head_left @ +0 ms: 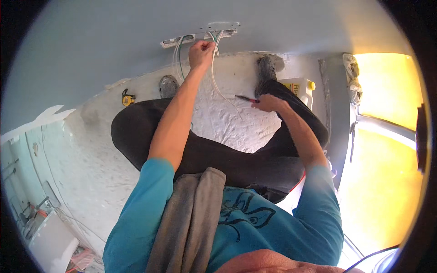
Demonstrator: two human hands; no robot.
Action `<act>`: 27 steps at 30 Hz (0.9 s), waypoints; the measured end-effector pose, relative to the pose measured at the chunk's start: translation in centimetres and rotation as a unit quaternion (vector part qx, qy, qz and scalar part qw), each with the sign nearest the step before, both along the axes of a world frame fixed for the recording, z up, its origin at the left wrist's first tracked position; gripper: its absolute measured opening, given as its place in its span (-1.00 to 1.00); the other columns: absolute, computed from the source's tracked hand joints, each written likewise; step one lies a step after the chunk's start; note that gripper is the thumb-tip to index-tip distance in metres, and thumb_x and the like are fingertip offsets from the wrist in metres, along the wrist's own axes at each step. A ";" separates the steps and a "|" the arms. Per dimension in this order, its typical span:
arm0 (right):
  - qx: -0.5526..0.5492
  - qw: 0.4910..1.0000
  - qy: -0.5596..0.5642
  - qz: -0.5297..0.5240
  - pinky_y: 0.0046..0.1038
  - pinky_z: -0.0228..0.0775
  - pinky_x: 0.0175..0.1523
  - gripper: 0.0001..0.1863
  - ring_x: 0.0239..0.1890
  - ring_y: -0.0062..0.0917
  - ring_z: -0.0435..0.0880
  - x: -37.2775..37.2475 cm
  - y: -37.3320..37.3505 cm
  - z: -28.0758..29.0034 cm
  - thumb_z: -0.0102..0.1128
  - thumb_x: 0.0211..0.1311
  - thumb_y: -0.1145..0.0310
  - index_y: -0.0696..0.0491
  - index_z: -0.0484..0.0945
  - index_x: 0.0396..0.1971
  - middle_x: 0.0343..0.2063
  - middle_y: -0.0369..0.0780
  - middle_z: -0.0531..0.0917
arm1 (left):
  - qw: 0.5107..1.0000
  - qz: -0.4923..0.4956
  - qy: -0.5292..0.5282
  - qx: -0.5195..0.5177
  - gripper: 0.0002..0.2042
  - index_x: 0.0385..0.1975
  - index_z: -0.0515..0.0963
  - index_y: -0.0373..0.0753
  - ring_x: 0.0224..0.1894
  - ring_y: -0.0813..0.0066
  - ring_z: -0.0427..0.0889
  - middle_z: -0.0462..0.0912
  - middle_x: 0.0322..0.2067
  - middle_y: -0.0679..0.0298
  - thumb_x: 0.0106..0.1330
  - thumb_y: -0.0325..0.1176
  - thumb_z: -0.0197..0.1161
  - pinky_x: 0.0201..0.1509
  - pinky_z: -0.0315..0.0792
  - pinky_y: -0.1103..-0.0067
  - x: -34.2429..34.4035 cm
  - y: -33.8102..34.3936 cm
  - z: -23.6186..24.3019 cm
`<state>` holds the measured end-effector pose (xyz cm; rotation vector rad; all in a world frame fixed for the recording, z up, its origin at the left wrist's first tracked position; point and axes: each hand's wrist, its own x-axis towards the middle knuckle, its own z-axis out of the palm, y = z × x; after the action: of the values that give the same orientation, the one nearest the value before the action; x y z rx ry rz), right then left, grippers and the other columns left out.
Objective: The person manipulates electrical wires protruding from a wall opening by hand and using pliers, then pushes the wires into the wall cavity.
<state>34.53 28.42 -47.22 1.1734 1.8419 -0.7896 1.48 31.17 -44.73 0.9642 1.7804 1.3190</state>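
My left hand (201, 55) is raised to the wall below the right-hand opening, its fingers pinched at the white cables (213, 75) that hang out there. Exactly which strand it grips is partly hidden by the fingers. In my right hand (270, 103), low over the floor by my right knee, is a slim hand tool (246, 98) with a dark tip and some red on its handle; its kind is too small to tell. One white cable curves down to the floor near that tool. More white and green wires (179, 57) hang from the left wall opening (178, 41).
I sit with legs bent on a rough whitish floor (104, 150). A yellow tape measure (128, 98) lies to the left by the wall. Beyond my right leg stands a white jug with a yellow cap (311, 85). A grey door frame (336, 104) rises on the right; clutter sits at lower left.
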 end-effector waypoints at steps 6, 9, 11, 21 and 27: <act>0.040 0.939 0.211 -0.268 -0.30 0.52 -0.20 -0.42 -0.38 -0.42 0.65 -1.1 0.6 8.2 0.36 0.17 -0.14 0.09 0.68 -0.08 -0.37 -0.18 0.71 | 0.996 -0.008 -0.071 0.061 -0.71 -0.39 0.64 -0.28 -0.45 0.66 0.51 0.62 -0.52 0.40 0.23 -0.15 0.44 -0.37 0.36 0.63 -0.5 -0.3 -0.9; 0.010 0.903 0.257 -0.345 -0.47 0.45 -0.15 -0.50 -0.34 -0.62 0.53 -5.6 -2.6 10.1 0.43 0.18 -0.05 0.06 0.68 -0.09 -0.35 -0.30 0.64 | 0.993 -0.004 -0.091 0.072 -0.74 -0.43 0.61 -0.29 -0.49 0.64 0.50 0.60 -0.55 0.39 0.23 -0.21 0.43 -0.38 0.37 0.60 -0.3 -0.2 -1.7; -0.112 0.837 0.375 -0.382 -0.50 0.38 0.12 -0.47 -0.01 -0.61 0.57 -6.2 -4.3 6.2 0.36 0.26 -0.02 0.14 0.62 -0.02 -0.11 -0.30 0.69 | 0.994 -0.005 -0.075 0.085 -0.76 -0.47 0.58 -0.30 -0.54 0.60 0.50 0.58 -0.59 0.36 0.23 -0.26 0.42 -0.40 0.40 0.55 1.1 0.3 -2.3; -0.106 0.733 0.453 -0.497 -0.54 0.33 -0.24 -0.77 -0.41 -0.70 0.44 -15.3 -12.5 3.2 0.39 0.27 0.25 0.05 0.56 -0.27 -0.44 -0.41 0.56 | 0.974 0.012 -0.213 -0.077 -0.82 -0.17 0.54 -0.28 -0.56 0.48 0.56 0.59 -0.47 0.30 0.43 -0.30 0.21 -0.49 0.50 0.52 0.8 -4.4 -2.6; -0.049 0.740 0.489 -0.460 -0.59 0.25 -0.28 -0.78 -0.41 -0.75 0.38 -13.7 -12.1 0.5 0.40 0.27 0.26 0.02 0.53 -0.33 -0.48 -0.46 0.48 | 0.913 -0.071 -0.372 -0.153 -0.77 -0.07 0.51 -0.24 -0.60 0.46 0.53 0.50 -0.49 0.37 0.54 -0.21 0.05 -0.50 0.49 0.51 -0.2 -9.7 -2.1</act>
<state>20.83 16.34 -46.71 1.8034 1.7990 -2.4110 1.24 21.46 -46.86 0.3270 1.2358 1.0667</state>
